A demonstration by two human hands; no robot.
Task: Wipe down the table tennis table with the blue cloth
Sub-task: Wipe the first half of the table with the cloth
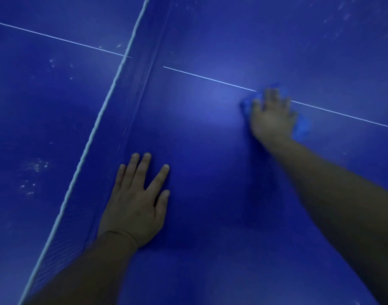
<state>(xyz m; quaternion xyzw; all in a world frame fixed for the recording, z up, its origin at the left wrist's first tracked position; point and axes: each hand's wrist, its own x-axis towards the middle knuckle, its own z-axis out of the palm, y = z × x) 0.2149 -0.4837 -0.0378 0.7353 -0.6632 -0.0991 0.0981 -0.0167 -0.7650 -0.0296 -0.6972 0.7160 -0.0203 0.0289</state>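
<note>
Watching the head view, I find the right hand at about 2 o'clock in the frame, laid palm down on top of the blue cloth. The picture is smeared there, but I read its fingers as fanned out and straight, pressing the cloth onto the bench rather than pinching it. The cloth is bunched beneath the hand. A bit of it shows at 10 o'clock of the hand, a little past the fingertips at 12, and the largest fold at 4 o'clock beside the wrist. Hand and cloth sit right over the thin white line that crosses the bench from 10 to 4 o'clock.

I see the left hand near 7 o'clock, flat on the bare bench with its fingers loosely spread and its thumb out toward 3 o'clock, holding nothing. It lies just beside the foot of the net, and the cloth is well apart from it, off at 2 o'clock. Pale dust specks dot the bench beyond the net at 9 o'clock.
</note>
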